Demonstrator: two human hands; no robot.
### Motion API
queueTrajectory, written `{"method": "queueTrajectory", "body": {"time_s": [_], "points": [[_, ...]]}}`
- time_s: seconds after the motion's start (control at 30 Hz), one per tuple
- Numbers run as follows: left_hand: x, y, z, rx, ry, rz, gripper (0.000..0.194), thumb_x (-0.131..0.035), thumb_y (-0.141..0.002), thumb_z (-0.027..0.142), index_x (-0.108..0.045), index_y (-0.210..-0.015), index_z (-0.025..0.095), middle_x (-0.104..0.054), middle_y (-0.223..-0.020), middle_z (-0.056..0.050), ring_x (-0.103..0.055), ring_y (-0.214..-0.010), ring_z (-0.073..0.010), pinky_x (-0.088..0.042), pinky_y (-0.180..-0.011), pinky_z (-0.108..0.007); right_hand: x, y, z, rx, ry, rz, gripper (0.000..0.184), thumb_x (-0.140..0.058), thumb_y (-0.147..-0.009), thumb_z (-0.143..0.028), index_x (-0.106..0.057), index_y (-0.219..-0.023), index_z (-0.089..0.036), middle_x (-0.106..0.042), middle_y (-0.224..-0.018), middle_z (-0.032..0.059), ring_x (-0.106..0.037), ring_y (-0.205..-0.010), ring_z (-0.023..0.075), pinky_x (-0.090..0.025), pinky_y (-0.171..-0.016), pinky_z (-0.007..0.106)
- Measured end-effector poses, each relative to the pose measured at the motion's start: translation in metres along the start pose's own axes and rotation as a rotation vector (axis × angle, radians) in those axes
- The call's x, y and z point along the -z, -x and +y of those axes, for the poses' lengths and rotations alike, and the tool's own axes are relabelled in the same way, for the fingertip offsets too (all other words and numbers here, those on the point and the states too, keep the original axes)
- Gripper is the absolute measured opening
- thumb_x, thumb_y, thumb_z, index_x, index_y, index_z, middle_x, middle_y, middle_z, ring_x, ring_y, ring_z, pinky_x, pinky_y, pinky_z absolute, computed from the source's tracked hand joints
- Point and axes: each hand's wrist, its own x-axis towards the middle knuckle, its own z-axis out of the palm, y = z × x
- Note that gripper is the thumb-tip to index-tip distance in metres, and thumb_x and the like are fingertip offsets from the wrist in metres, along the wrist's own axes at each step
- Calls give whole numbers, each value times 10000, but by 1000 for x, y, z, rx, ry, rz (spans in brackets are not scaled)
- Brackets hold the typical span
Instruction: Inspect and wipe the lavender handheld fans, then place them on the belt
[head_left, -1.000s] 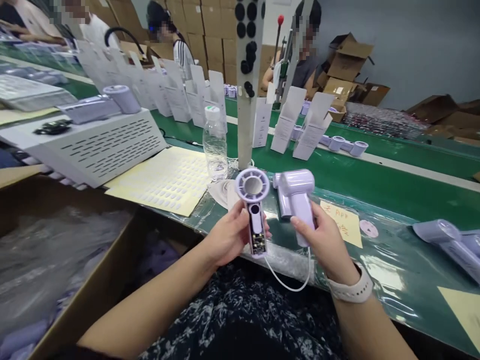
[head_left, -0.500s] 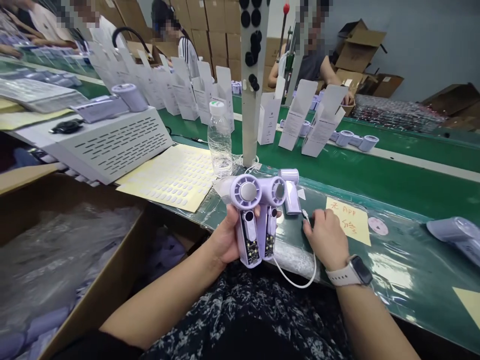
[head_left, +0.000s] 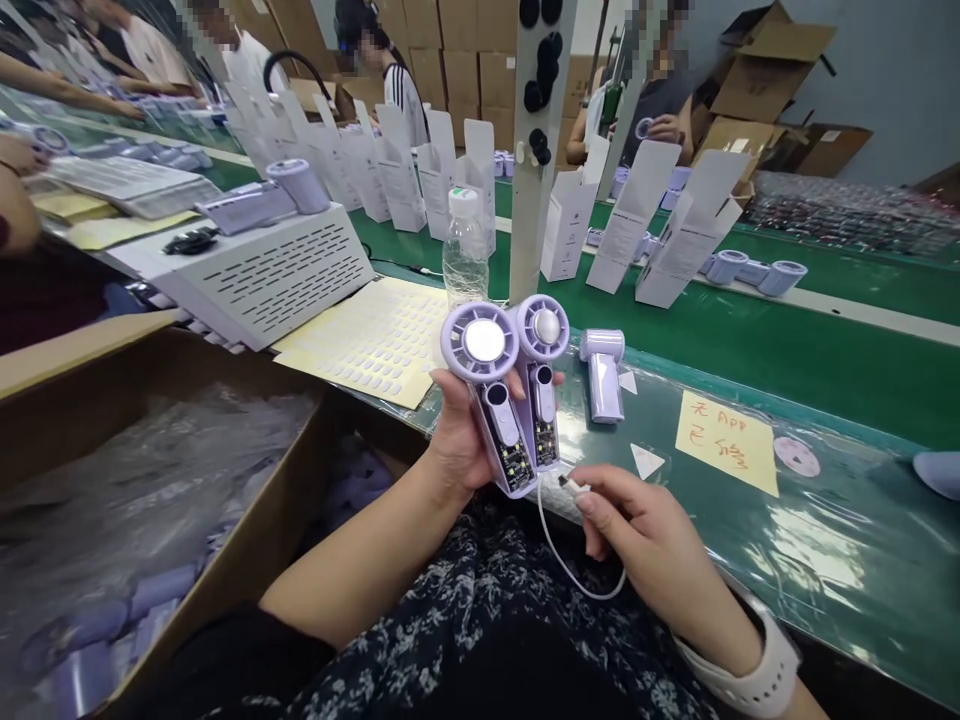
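My left hand clamps two fans; right hand pinches cable plug near them. Next calls for steady grip, I judge.

- The left hand grips two purple fans, circuit boards exposed in their handles.
- The right hand pinches the plug of a white cable, just beside the fans' lower ends.
- Above the right hand, another purple fan lies on the green bench, near a yellow note.
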Motion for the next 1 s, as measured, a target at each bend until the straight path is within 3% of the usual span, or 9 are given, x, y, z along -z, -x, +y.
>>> {"method": "queueTrajectory", "body": {"time_s": [0.2,0.4,0.5,0.63,0.73,0.8,1.0], "points": [[-11,0,3,-46,114,37,733,-423,-746,944,-551,-688,225,-724,-949,-70,-677,-753,-216,-579,-694,-406,-31,-8,-4,124,-225,-80,325,-531,-1057,-452,-563,-842,-210,-560,-584,-40,-509,-542,139,-396,-579,263],[-17,-1,-3,-168,99,135,744,-477,-699,951,-590,-638,218,-722,-884,-55,-695,-1037,-289,-588,-892,-440,-59,-7,6,117,-436,153,401,-514,-1066,-544,-525,-835,-216,-433,-519,-78,-376,-440,111,-288,-454,232],[-17,-1,-6,-184,73,148,757,-472,-682,966,-578,-632,218,-732,-897,-64,-690,-1084,-310,-596,-903,-463,-60,-6,6,113,-408,154,406,-469,-1081,-542,-511,-831,-225,-445,-516,-75,-399,-440,122,-319,-462,235],[-18,0,-2,-116,154,152,756,-453,-719,950,-533,-622,205,-740,-993,-74,-694,-1100,-312,-612,-872,-454,-49,-6,-1,263,-109,63,300,-461,-1096,-414,-592,-909,-218,-652,-847,35,-604,-786,193,-457,-730,296],[-18,2,3,-18,287,181,745,-454,-740,935,-502,-642,198,-735,-1109,-85,-708,-1073,-292,-620,-842,-428,-43,-6,-5,409,-31,82,287,-459,-1084,-362,-570,-859,-223,-630,-1045,64,-599,-974,224,-458,-846,312],[-18,4,6,-2,311,187,748,-467,-726,940,-488,-646,196,-733,-1139,-91,-709,-1068,-293,-621,-833,-423,-42,-7,-5,387,-50,116,300,-460,-1084,-368,-568,-843,-225,-629,-1002,54,-601,-941,221,-460,-813,302],[-16,9,9,-89,143,105,777,-327,-756,965,-442,-632,208,-719,-1159,-88,-702,-1057,-304,-622,-811,-471,-50,-7,2,190,-161,182,424,-494,-1084,-467,-544,-744,-219,-561,-627,-15,-518,-586,160,-392,-588,264]]}}
